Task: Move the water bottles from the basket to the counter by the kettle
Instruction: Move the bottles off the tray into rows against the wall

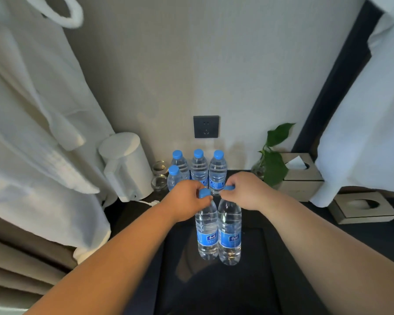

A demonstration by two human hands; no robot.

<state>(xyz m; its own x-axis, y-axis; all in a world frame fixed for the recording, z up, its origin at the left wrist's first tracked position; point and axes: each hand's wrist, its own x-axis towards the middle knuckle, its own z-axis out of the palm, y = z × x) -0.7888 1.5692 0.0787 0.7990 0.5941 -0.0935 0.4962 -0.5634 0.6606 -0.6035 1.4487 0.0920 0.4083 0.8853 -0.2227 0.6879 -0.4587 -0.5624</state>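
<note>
Fingers [198, 187] of the left hand [187, 201] are pinching the blue cap of the left bottle [207, 230], while fingers [228, 196] of the right hand [246, 192] are curling round the cap of the right bottle [229, 233]. The two are hanging upright and touching side by side, in front of the person; whether their bases are resting on the dark surface below cannot be told. Both are wearing blue labels with white characters too small to read. Beyond the hands, four bottles [199, 167] with the same blue caps are standing on the dark tabletop [132, 214] against the wall, just beside a white kettle [127, 167], making six bottles in all. Two clear glasses [159, 181] are sitting between the kettle and the bottles. One dark wall socket [206, 126] is showing above them on the pale wall. To the right, one leafy plant [273, 162] is standing next to a tissue box [301, 177]. A white bathrobe [32, 133] is hanging at the left and another white garment [373, 110] at the right.
</note>
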